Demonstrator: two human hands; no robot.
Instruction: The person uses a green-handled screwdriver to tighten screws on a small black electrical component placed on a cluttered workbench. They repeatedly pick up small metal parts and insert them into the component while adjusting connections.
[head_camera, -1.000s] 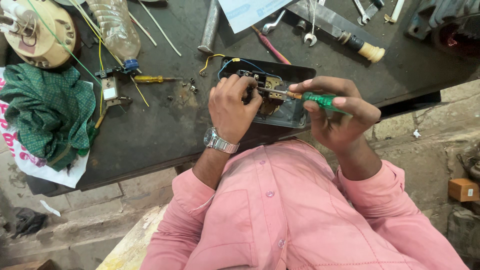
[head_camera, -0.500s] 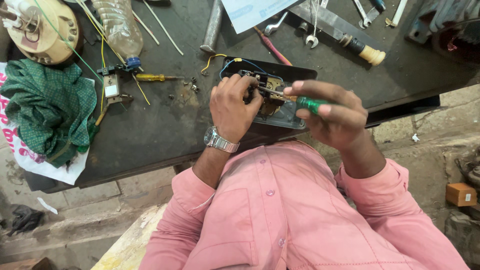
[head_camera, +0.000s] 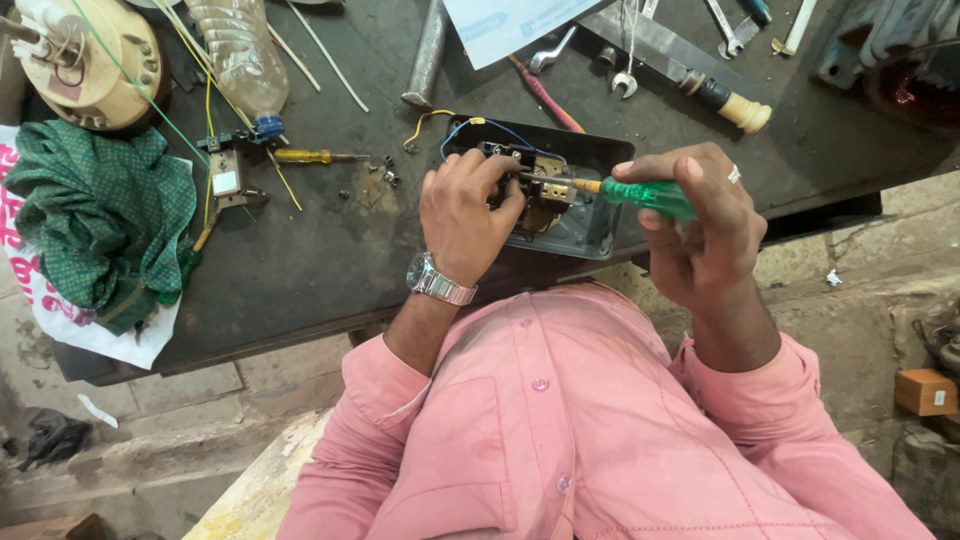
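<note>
The person's right hand (head_camera: 700, 235) has come round a little since a moment ago: the green-handled screwdriver (head_camera: 640, 193) that sat more steeply across the fingers now lies nearly level, its shaft running leftward and its tip buried among the brass-coloured parts inside the black box (head_camera: 580, 220). The fingers of that hand are closed tight round the green handle, thumb on top. The left hand (head_camera: 465, 215), a metal watch (head_camera: 437, 280) on its wrist, has barely shifted; its fingers are curled down into the box and pinch something small there, though what exactly I cannot make out under the knuckles. The box itself has stayed put at the near edge of the dark workbench (head_camera: 330, 250), right in front of the pink shirt, with blue and yellow wires (head_camera: 470, 128) looping out of its far corner. To my eye the levelled tool means the tip has been seated on a screw and the turning is under way. Off to the left, a yellow-handled screwdriver (head_camera: 305, 156) and a green cloth (head_camera: 100, 220) lie untouched.
</note>
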